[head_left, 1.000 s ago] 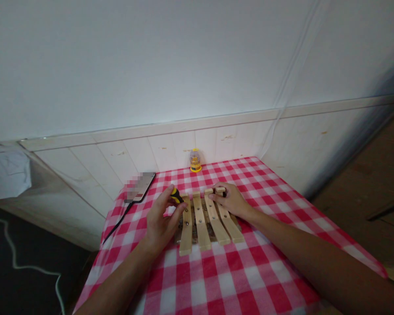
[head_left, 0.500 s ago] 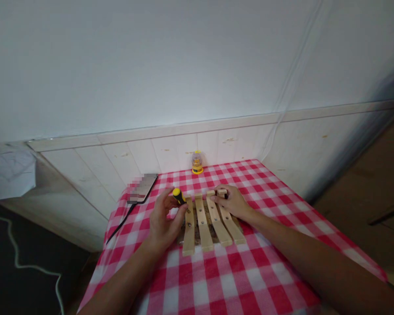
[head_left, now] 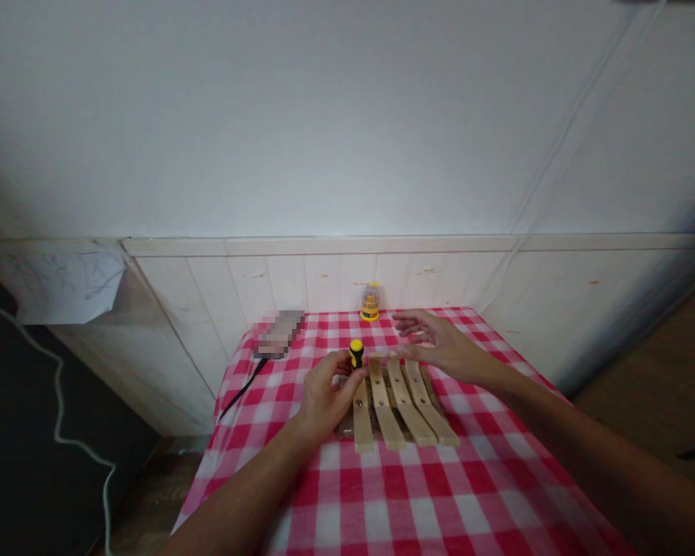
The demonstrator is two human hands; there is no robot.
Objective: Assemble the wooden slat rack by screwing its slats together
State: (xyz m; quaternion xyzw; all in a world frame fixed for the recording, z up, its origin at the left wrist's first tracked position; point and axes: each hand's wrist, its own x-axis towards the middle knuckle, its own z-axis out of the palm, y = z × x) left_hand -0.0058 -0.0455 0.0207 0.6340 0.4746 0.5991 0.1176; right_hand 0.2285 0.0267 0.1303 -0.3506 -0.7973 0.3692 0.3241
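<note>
Table (head_left: 336, 494), one, spread with a red-and-white checked cloth (head_left: 440, 494). On it: yellow-and-clear dome-topped plastic tub (head_left: 370, 303), upright, far edge; flat rectangular device (head_left: 281, 333), surface blurred, far left, black cord (head_left: 243, 392) trailing nearer; brown mottled flat base (head_left: 346, 423), midway, carrying four pale wooden bars (head_left: 389, 425).

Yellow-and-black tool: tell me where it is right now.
In the head view, the yellow-and-black tool is near the middle, between the left hand's thumb and fingers, at the far end of the leftmost wooden piece.
</note>
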